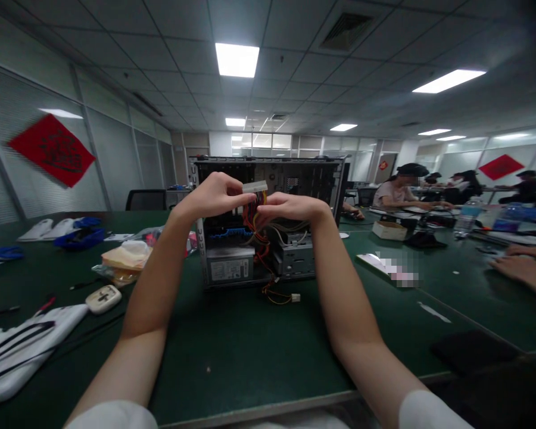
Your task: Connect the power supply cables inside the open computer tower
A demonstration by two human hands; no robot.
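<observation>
Ahead of me an opened computer case [268,159] stands on the green table, its inside facing me. My left hand [214,193] pinches a wide white power connector [254,186] between thumb and fingers, in front of the case's upper part. Just to its right, my right hand [290,207] is closed on the multicoloured wire bundle [251,217] running down from that connector; its fingertips are partly hidden. A metal power supply [229,268] sits low in the case, beside a drive bay [295,259]. One small white plug [295,297] lies on the table on thin yellow and black wires.
At left are a power strip [103,298], a white board with black cables [31,351], plastic bags [127,256] and a blue tray [79,237]. To the right lie a paper sheet [379,265], a small box [388,230] and water bottles [467,217]. Other people sit there; a co-worker's hands [518,265] rest nearby.
</observation>
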